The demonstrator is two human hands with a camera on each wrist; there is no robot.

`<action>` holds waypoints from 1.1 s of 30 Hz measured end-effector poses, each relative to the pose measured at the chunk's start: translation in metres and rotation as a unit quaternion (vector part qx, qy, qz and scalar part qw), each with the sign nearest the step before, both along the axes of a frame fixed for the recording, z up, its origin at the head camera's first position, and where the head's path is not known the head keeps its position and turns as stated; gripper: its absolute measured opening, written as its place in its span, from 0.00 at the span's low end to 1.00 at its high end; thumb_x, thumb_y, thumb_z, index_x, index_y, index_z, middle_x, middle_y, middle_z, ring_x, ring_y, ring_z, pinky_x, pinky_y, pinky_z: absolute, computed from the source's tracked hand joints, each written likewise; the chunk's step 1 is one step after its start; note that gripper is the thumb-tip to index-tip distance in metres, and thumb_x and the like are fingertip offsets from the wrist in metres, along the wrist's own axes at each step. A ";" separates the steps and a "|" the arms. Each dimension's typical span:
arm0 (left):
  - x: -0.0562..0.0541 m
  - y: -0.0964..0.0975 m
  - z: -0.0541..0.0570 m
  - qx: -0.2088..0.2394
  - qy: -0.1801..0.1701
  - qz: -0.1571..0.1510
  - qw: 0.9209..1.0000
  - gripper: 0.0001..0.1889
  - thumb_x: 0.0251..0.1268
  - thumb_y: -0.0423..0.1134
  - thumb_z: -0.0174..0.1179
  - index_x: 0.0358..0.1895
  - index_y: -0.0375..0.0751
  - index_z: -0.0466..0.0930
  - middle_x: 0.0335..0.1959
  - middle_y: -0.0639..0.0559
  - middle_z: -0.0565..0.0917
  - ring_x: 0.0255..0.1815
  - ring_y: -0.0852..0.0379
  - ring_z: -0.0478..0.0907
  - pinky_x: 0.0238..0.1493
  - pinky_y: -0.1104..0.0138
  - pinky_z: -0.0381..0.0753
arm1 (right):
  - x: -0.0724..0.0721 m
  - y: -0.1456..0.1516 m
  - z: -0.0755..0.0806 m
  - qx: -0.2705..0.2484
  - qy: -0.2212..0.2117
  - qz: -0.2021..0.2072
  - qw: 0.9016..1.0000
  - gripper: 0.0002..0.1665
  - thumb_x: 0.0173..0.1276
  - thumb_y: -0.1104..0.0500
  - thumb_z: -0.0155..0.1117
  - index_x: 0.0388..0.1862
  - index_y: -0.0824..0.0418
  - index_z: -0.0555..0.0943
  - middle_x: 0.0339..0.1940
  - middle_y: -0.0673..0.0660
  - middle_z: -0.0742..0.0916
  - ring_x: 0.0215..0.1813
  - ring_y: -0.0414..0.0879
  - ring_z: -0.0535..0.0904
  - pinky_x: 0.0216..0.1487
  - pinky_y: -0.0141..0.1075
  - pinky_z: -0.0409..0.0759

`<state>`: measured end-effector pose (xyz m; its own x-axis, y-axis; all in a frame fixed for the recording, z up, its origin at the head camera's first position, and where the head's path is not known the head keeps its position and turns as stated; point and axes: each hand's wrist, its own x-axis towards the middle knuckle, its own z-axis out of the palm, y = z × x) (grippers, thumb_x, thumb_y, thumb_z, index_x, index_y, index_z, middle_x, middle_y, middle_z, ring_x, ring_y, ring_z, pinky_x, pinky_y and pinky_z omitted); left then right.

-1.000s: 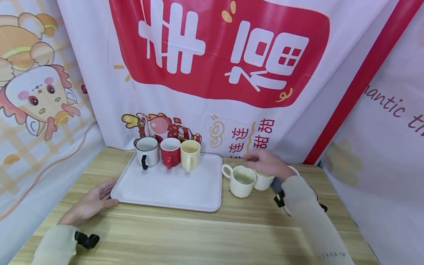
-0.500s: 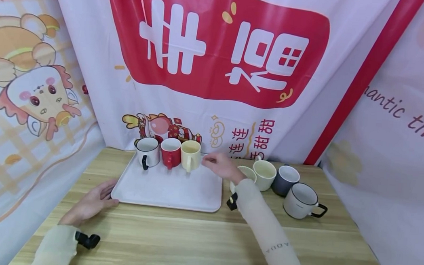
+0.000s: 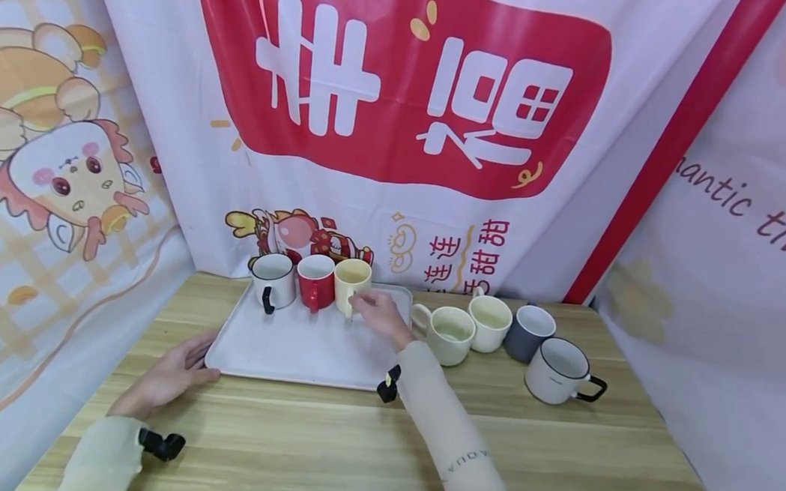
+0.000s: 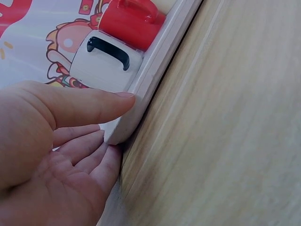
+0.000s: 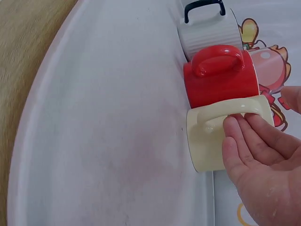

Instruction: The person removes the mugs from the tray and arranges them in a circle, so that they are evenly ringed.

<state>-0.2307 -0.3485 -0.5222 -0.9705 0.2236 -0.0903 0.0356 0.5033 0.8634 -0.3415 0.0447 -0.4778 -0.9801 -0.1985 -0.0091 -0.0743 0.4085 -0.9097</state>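
Observation:
My left hand [image 3: 169, 378] is at the near left corner of the white tray [image 3: 319, 350], thumb along its front edge and fingers at its left side. In the left wrist view the thumb [image 4: 94, 103] overlaps the tray's rim. At the tray's back left, three mugs stand in a row: a white mug with a black handle [image 3: 274, 282], a red mug [image 3: 315, 280] and a pale yellow mug [image 3: 350, 280]. My right hand [image 5: 265, 165] is at the yellow mug, fingertips right at its handle [image 5: 230, 109], thumb held apart. All three handles face forward.
Right of the tray, several more mugs stand on the wooden table [image 3: 286, 449]: a cream mug [image 3: 450, 339], a pale green mug [image 3: 489, 325], a dark grey mug [image 3: 529, 335] and a white mug with a black handle [image 3: 557, 372]. A printed cloth [image 3: 396, 201] hangs behind.
My right hand has moved left from above the loose mugs, across the tray, to the yellow mug's handle. The left hand stays at the tray's corner.

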 end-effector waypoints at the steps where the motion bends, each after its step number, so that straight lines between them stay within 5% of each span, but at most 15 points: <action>1: 0.000 0.000 0.000 0.000 -0.001 -0.001 1.000 0.48 0.71 0.34 0.67 0.83 0.24 0.43 0.83 0.21 0.51 0.83 0.24 0.53 0.76 0.70 0.75 | 0.000 -0.003 -0.001 -0.006 -0.002 -0.004 1.000 0.24 0.81 0.45 0.59 0.59 0.62 0.86 0.55 0.58 0.90 0.58 0.50 0.85 0.63 0.45 0.87; 5: -0.001 0.000 -0.002 0.002 0.001 -0.001 1.000 0.48 0.72 0.34 0.66 0.84 0.25 0.44 0.84 0.22 0.51 0.83 0.24 0.53 0.74 0.75 0.74 | 0.000 -0.011 -0.006 -0.035 -0.013 -0.030 0.999 0.27 0.81 0.44 0.58 0.48 0.69 0.85 0.37 0.54 0.85 0.41 0.44 0.77 0.42 0.33 0.78; 9: -0.002 0.000 -0.004 0.011 0.008 -0.005 1.000 0.47 0.72 0.33 0.66 0.84 0.25 0.44 0.84 0.23 0.52 0.84 0.25 0.53 0.74 0.77 0.73 | 0.001 -0.017 -0.008 -0.074 -0.026 -0.068 0.995 0.29 0.79 0.41 0.61 0.41 0.69 0.85 0.29 0.49 0.81 0.36 0.41 0.74 0.36 0.30 0.74; 17: -0.002 0.000 -0.001 0.008 -0.006 0.001 1.000 0.49 0.73 0.35 0.66 0.85 0.27 0.42 0.85 0.25 0.50 0.85 0.26 0.52 0.76 0.74 0.74 | 0.000 -0.026 -0.010 -0.067 -0.042 -0.114 0.990 0.28 0.74 0.41 0.68 0.17 0.52 0.76 0.17 0.45 0.76 0.25 0.39 0.70 0.26 0.28 0.69; 33: -0.001 0.004 0.003 -0.012 -0.015 0.012 1.000 0.48 0.73 0.34 0.65 0.85 0.27 0.41 0.85 0.25 0.50 0.85 0.26 0.52 0.81 0.50 0.65 | 0.023 0.005 0.025 -0.120 -0.110 -0.027 0.986 0.20 0.72 0.53 0.70 0.19 0.56 0.79 0.18 0.48 0.75 0.28 0.43 0.70 0.38 0.31 0.71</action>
<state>-0.2312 -0.3449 -0.5188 -0.9723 0.1983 -0.1239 -0.0014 0.5249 0.8512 -0.3181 0.0499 -0.4525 -0.9689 -0.1676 -0.1819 0.1521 0.1765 -0.9725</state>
